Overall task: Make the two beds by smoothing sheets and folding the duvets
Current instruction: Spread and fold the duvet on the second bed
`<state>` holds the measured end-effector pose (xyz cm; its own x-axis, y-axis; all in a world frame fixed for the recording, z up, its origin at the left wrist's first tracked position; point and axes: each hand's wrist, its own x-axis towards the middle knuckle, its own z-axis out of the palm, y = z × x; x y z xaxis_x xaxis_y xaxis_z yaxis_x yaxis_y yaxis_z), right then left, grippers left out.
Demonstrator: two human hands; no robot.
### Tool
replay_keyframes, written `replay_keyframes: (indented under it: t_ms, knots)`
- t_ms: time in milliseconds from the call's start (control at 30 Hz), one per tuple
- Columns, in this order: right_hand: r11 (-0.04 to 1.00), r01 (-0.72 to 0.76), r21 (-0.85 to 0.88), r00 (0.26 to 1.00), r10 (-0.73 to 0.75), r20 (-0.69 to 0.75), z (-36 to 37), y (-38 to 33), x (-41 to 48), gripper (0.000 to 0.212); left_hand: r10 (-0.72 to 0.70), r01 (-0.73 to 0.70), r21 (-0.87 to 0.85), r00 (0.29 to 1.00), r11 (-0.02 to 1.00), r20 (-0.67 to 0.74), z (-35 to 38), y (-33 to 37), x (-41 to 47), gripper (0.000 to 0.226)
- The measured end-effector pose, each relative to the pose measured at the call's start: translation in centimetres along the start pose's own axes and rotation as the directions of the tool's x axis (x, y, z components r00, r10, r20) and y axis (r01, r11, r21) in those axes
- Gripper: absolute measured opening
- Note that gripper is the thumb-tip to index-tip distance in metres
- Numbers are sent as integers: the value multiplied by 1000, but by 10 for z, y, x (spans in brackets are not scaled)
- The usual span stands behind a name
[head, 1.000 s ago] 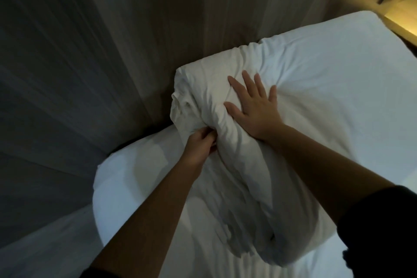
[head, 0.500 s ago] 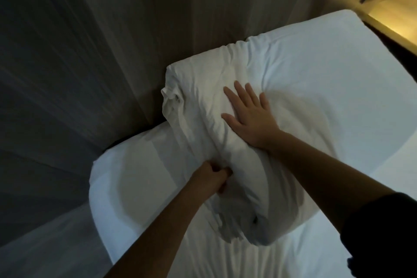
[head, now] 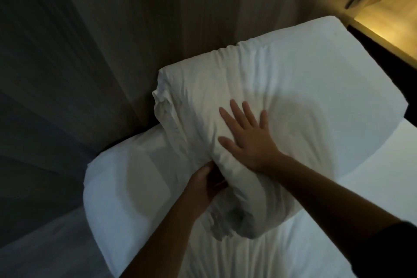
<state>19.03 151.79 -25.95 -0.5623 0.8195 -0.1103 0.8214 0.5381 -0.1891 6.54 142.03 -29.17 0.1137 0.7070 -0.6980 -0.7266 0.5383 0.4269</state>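
Observation:
A white pillow (head: 304,88) lies across the head of the bed against the wooden wall. Its left end is creased and bunched. My right hand (head: 248,137) lies flat on the pillow with fingers spread, pressing down. My left hand (head: 207,185) reaches under the pillow's front edge, its fingers curled into the loose fabric there and partly hidden by it. A second white pillow (head: 126,183) lies lower left, partly under the first. The white sheet (head: 338,232) covers the mattress in front.
A dark wood-panelled wall (head: 90,52) rises directly behind the pillows. At the upper right a lit yellowish bedside surface (head: 392,18) sits beyond the bed's edge. More white bedding (head: 45,250) shows at the lower left.
My left hand has slid down along the pillow's edge toward me and now tucks under it. My right hand has stayed flat on top, shifting slightly toward me.

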Motion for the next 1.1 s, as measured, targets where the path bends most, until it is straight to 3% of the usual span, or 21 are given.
replay_keyframes:
  t_ms: [167,333,400,567,833,933,967,1000,1033,1067,1100]
  knots:
    - [1000,-6,-3,1000,6,-14,7,0,11,68,13,-14,220,1000,975,6,-4,6,-4,46]
    - [996,75,-39,997,-75,-10,-5,20,8,65,257,-195,425,962,884,-93,14,20,-6,45]
    - [994,79,-72,997,-79,1,-8,21,7,65,276,-192,512,956,837,-94,25,23,-7,49]
    - [998,67,21,998,-67,-18,-18,14,-4,74,263,-227,378,964,898,-47,15,29,-17,20]
    - [996,-88,3,996,88,-22,-1,-2,-33,66,229,-232,239,973,943,43,-2,21,-15,27]
    - [973,-224,50,974,225,-19,-1,-20,-42,72,137,-157,342,987,926,82,-1,35,-21,26]
    - [965,-258,44,966,259,-24,-1,-26,-49,75,149,-155,452,988,879,49,0,40,-25,22]
    - [957,-289,29,957,290,-30,-1,-33,-56,77,246,-191,612,969,767,-7,-1,46,-28,19]
    - [945,-327,19,944,327,-38,-1,-39,-64,78,437,-266,789,899,553,-3,-1,52,-30,16]
    - [928,-373,16,927,373,-45,1,-46,-72,78,656,-340,909,748,240,106,0,60,-34,10]
    - [907,-421,13,905,421,-60,4,-55,-78,77,773,-386,917,551,-100,316,1,69,-35,9]
